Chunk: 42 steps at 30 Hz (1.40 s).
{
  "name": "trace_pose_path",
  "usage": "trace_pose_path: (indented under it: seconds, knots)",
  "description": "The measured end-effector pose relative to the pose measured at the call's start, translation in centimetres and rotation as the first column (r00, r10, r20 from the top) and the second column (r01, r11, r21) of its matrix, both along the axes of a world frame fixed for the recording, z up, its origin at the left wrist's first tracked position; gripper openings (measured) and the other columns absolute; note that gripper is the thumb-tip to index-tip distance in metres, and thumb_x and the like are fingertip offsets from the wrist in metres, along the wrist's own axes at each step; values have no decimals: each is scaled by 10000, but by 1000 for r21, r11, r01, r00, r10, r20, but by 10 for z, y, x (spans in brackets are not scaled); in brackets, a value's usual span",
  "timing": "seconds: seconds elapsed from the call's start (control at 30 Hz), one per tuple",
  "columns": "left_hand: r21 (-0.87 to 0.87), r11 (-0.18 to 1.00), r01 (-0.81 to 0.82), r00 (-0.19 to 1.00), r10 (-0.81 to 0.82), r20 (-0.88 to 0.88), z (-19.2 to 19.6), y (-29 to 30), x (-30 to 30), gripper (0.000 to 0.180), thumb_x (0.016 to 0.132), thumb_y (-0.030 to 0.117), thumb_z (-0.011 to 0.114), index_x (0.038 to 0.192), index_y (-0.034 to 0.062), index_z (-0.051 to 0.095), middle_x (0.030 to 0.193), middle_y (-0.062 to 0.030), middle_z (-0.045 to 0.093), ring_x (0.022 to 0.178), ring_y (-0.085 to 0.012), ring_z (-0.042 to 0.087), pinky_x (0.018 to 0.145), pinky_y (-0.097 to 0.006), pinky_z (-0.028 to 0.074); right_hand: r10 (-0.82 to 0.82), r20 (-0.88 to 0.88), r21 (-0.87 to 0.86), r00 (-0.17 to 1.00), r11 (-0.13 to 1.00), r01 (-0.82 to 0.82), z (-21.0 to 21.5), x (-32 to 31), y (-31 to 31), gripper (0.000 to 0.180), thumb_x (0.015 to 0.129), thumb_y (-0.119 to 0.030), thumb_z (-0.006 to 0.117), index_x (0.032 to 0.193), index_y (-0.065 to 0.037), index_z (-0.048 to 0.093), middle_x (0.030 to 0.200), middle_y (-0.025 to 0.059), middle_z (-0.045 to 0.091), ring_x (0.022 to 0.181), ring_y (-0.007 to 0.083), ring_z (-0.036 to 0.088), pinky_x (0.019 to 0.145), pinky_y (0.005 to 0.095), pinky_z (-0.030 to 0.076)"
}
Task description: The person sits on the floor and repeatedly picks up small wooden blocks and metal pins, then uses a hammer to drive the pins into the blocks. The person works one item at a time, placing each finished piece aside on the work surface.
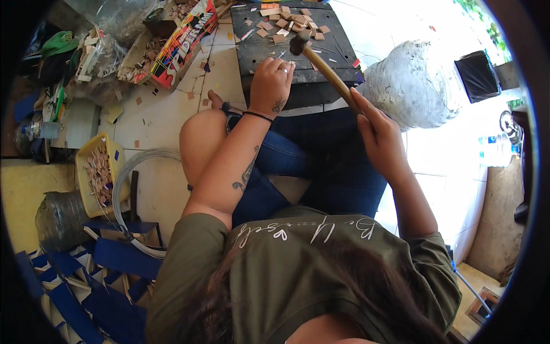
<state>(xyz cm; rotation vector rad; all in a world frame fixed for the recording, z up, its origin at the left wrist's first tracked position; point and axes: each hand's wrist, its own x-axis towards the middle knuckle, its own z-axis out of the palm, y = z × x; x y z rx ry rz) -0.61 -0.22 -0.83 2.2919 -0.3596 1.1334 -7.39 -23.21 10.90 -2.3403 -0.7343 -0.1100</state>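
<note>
My right hand (379,133) is closed round the lower end of the wooden handle of a hammer (327,71). Its dark head is raised above the black work block (252,57). My left hand (271,86) rests at the block's near left part, fingers curled and pinched together. What those fingers hold, if anything, is too small to make out. Just beyond them lies a thin, shiny sliver (282,55). Small square wooden pieces (281,24) are scattered over the far part of the block, with thin nail-like or wire bits (344,50) to their right.
At the left stand a printed carton (182,46) of wood scraps and a yellow basket (118,163) of small pieces. A coil of grey wire (121,189) lies near blue box-like parts (114,258). A big grey wrapped bundle (415,83) stands right of the block.
</note>
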Motion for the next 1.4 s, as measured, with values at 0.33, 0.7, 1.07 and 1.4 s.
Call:
trace_pose_path:
  seconds: [0.33,0.7,1.07,1.4]
  knots:
    - [30,998,-54,998,55,-20,-2,-2,-3,130,842,102,645,744,20,618,759,-79,578,762,-261,555,713,-380,462,-35,-43,32,998,999,36,-4,-6,2,472,940,-55,501,1396,-172,473,892,176,627,765,321,617,730,372,489]
    - [-298,954,-37,954,-55,-293,24,28,-23,186,884,165,621,802,8,678,832,-129,650,775,-312,619,719,-389,493,-178,162,-269,971,938,217,-43,45,-7,430,893,-130,578,1317,-183,533,933,103,592,772,305,626,688,389,505]
    - [564,422,-710,184,884,-430,44,362,-265,259,885,230,609,963,1,700,1008,-174,659,906,-352,624,778,-402,500,-60,310,-256,949,956,144,-51,131,31,316,845,-286,665,1096,-95,665,1050,79,643,999,276,609,882,413,460]
    - [315,565,-762,457,815,-357,43,359,-242,495,898,300,637,1293,22,532,1226,-188,600,1089,-315,590,921,-412,467,-231,88,-435,969,866,246,-56,186,93,349,763,-420,705,873,-91,741,956,90,686,931,279,656,837,385,505]
